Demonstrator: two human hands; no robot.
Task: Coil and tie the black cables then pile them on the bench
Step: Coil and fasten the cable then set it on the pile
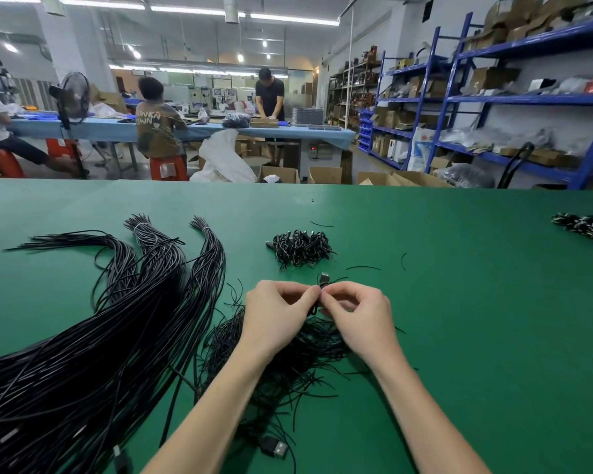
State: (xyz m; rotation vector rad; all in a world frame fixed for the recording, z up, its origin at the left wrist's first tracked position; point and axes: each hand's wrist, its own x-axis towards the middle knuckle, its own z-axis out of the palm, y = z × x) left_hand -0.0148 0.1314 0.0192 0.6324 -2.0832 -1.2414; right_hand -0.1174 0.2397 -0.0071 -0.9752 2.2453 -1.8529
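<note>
My left hand (277, 313) and my right hand (358, 314) meet fingertip to fingertip over the green bench (459, 302), both pinching a small coiled black cable (322, 285) whose plug sticks up behind the fingers. Under my wrists lies a heap of thin black twist ties (288, 357). Beyond my hands sits a pile of tied cable coils (300, 247). A big sheaf of long black cables (100, 336) fans across the left of the bench. A loose USB plug (275, 448) lies near my left forearm.
Another heap of tied cables (586, 227) sits at the bench's far right edge. Stray ties (363, 267) lie scattered past my hands. Behind the bench are cardboard boxes, blue shelving (493, 97) and people working at a blue table (185, 130).
</note>
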